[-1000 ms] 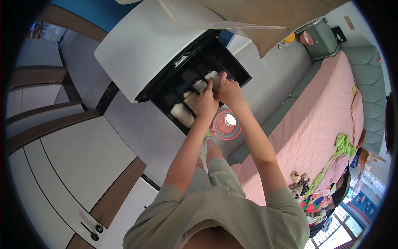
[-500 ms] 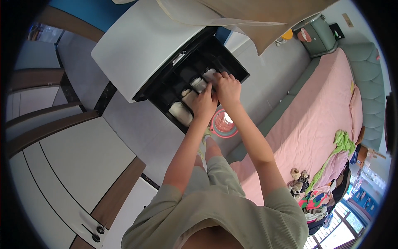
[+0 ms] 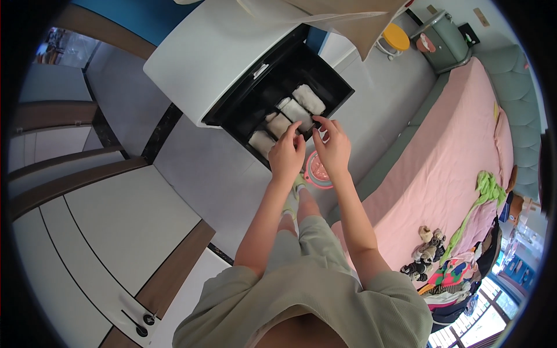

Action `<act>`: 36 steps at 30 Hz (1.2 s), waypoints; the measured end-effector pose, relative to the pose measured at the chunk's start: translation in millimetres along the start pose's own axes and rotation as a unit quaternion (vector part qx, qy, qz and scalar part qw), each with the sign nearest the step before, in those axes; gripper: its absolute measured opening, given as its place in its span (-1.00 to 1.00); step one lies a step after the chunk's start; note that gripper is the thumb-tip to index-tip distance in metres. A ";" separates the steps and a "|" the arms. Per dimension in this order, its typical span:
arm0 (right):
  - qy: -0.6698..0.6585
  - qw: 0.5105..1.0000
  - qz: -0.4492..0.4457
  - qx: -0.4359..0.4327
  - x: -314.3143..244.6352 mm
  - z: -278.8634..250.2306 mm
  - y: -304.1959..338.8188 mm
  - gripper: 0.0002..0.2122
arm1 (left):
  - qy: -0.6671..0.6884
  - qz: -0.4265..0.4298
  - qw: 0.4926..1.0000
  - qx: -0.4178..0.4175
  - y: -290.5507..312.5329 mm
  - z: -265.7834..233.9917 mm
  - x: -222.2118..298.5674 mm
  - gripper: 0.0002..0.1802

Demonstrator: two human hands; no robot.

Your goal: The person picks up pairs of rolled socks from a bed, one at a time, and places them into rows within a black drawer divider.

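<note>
Pink bed [image 3: 458, 145] along the right, green padded headboard [image 3: 513, 87] at its far end, a green garment [image 3: 487, 188] and a heap of small clothes [image 3: 426, 252] near the foot. Grey floor [image 3: 191, 174] below, white wardrobe doors with wood trim [image 3: 87, 232] at the left. White chest of drawers [image 3: 214, 52] at top centre, its black drawer [image 3: 333, 87] pulled out toward the bed. Inside the drawer, four rolled cream towels in a row: far roll [image 3: 309, 98], second roll [image 3: 295, 111], third roll [image 3: 278, 124], nearest roll [image 3: 261, 142], each just beside the next. Small green cabinet [image 3: 444, 37] and yellow stool [image 3: 397, 37] in the far corner. Pink round basin [image 3: 316, 171] on the floor just under the hands, partly hidden by them.

Left hand [image 3: 287, 153] over the drawer's front edge, fingers curled loosely, fingertips at the second roll; whether pinching it or only touching, cannot tell. Right hand [image 3: 332, 145] just beside the left, fingers bent and spread, thumb and forefinger close together above the drawer's rim, nothing clearly held. Both forearms stretched up from the lower edge, above grey-green shorts and a socked foot [image 3: 296, 191].
</note>
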State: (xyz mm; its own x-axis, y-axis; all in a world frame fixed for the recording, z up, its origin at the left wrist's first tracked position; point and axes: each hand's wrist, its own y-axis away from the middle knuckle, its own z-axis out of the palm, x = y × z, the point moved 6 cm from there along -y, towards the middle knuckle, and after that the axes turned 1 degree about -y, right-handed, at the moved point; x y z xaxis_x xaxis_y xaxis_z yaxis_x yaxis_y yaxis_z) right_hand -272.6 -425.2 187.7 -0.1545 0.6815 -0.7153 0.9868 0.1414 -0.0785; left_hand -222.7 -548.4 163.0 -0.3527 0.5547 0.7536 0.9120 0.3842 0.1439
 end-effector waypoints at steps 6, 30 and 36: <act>-0.049 0.999 0.018 0.005 8.5 6.1 42.0 -0.78 | 0.003 0.014 1.000 0.000 32.5 -11.9 -10.7 -0.64; -0.043 0.975 0.183 0.116 122.2 -91.5 195.8 -0.78 | -0.032 0.152 0.972 -0.177 147.7 90.2 57.7 -0.67; -0.047 0.956 0.242 0.159 184.3 -139.9 231.6 -0.75 | -0.044 0.207 0.948 -0.238 178.6 160.7 100.9 -0.68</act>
State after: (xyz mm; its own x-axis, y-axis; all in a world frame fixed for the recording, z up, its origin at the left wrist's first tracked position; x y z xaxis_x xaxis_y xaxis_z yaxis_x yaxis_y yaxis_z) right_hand -79.2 -166.3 134.8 0.3139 0.5415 -0.7799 0.9083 -0.4104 0.0807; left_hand -129.0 -305.2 161.7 0.0593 0.6527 0.7553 0.9601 -0.2445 0.1360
